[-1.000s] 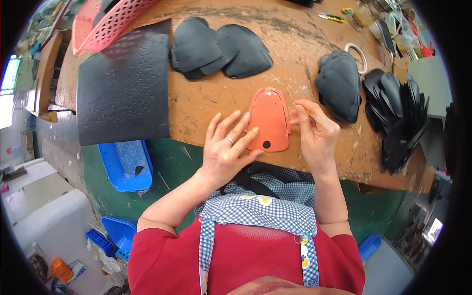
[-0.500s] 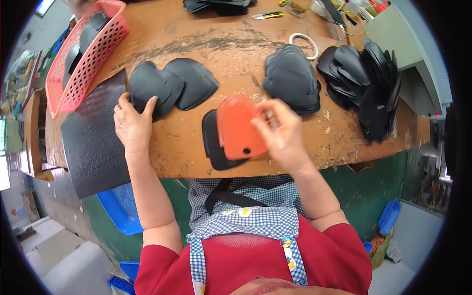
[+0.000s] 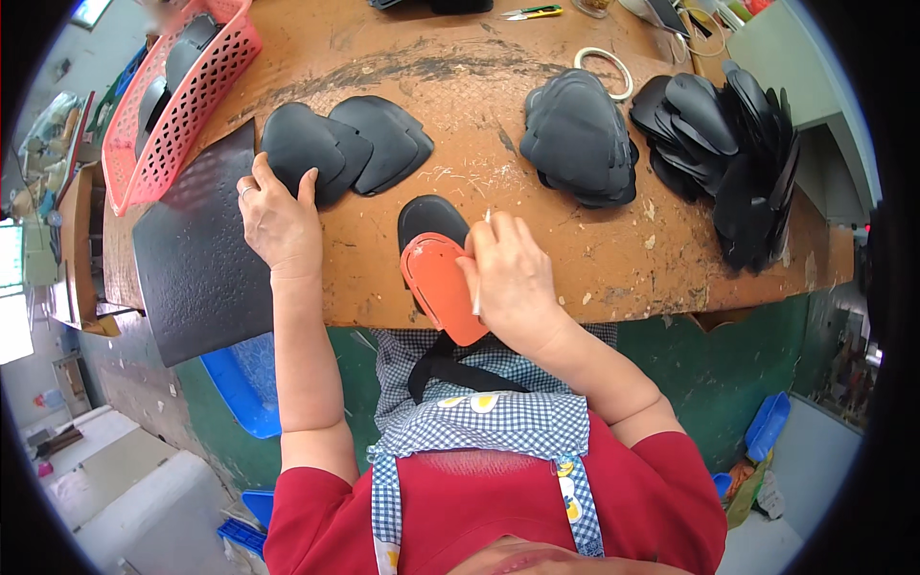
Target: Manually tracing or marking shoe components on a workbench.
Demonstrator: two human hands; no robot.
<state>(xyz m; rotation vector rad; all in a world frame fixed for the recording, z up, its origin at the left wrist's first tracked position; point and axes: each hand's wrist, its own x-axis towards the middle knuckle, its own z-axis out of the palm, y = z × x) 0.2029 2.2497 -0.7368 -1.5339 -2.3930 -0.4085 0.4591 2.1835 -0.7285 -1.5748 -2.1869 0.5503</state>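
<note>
My right hand (image 3: 513, 278) pinches the edge of a flat orange template (image 3: 436, 283) with a rounded end. A slim white stick, perhaps a marking pencil, pokes out from between its fingers. The template is tilted over a black rounded piece (image 3: 431, 216) near the table's front edge and hides its lower part. To the left, my left hand (image 3: 280, 220) has thumb and forefinger spread at the near edge of overlapping black cut pieces (image 3: 305, 144). More such pieces (image 3: 380, 144) lie just right of those.
A stack of black pieces (image 3: 578, 139) and a fanned heap (image 3: 738, 182) lie at right, near a tape ring (image 3: 628, 77). A black sheet (image 3: 196, 259) overhangs the table's left front edge, below a pink basket (image 3: 187, 120). Thread snips (image 3: 532, 13) lie at the back.
My right hand has turned the orange template and brought it nearer to me and slightly left. The black piece's far end is now uncovered. My left hand stays beside its pile.
</note>
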